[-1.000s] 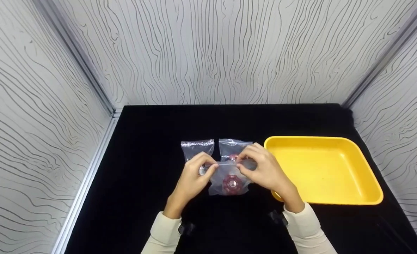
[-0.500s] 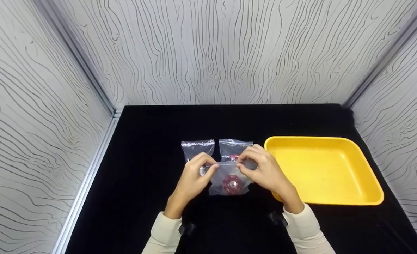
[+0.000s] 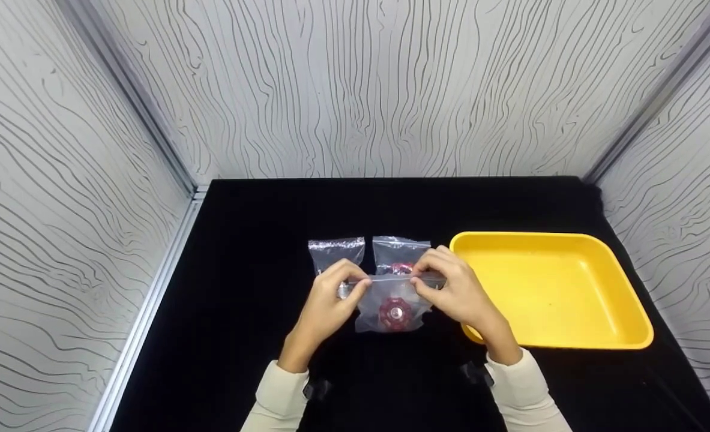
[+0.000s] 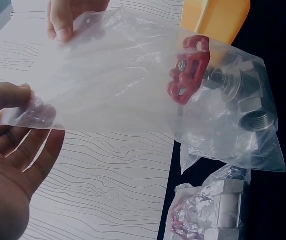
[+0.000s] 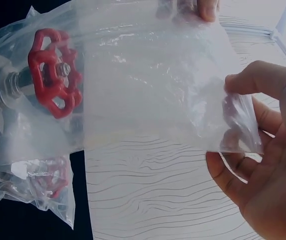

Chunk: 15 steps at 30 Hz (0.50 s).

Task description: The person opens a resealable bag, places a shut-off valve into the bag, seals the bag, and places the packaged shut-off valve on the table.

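A clear zip bag [image 3: 380,300] hangs upright between both hands, with a metal gate valve [image 4: 255,95] inside it. The valve's red handwheel [image 5: 55,72] shows through the plastic. My left hand [image 3: 329,300] pinches the bag's top edge near its left corner, between thumb and forefinger. Toward the other corner, my right hand [image 3: 455,291] pinches the same edge with thumb and fingertips. Behind the held bag lie two more clear bags, a left one [image 3: 336,251] and a right one [image 3: 394,247]; a red handwheel [image 3: 401,268] shows in the right one.
A yellow tray [image 3: 547,345] stands on the black cloth [image 3: 258,222] at the right, close to my right hand. Patterned panels [image 3: 355,90] wall in the table at the back and both sides. A metal rail [image 3: 150,306] runs along the left edge.
My right hand has slid slightly to the right along the bag's top edge, uncovering more of the red handwheel behind. The left hand and the held valve have stayed in place.
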Tool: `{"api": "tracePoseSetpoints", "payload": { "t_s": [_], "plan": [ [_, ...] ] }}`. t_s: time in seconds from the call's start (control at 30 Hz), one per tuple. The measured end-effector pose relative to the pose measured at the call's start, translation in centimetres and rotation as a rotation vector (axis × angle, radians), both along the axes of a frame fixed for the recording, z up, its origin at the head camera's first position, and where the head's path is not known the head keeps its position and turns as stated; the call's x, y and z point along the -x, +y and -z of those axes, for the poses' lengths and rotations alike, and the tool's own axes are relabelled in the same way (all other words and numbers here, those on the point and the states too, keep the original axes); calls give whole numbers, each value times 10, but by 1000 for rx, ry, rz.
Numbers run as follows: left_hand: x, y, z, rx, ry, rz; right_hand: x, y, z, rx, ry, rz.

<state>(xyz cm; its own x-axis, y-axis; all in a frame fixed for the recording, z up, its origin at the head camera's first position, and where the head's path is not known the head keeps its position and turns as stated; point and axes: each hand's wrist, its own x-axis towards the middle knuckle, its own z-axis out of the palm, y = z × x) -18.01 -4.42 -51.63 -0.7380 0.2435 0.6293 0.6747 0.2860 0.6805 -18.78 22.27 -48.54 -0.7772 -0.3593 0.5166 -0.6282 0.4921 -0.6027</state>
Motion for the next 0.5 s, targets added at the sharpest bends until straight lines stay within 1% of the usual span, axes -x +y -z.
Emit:
{"api": "tracePoseSetpoints", "payload": {
  "t_s": [0.27, 0.5],
  "plan": [
    [-1, 0, -2, -3, -5, -1, 0, 0, 1, 10, 7, 7],
    [-1, -1, -2, -4, -9, -3, -3, 7, 3, 34, -45, 28]
  ]
}}
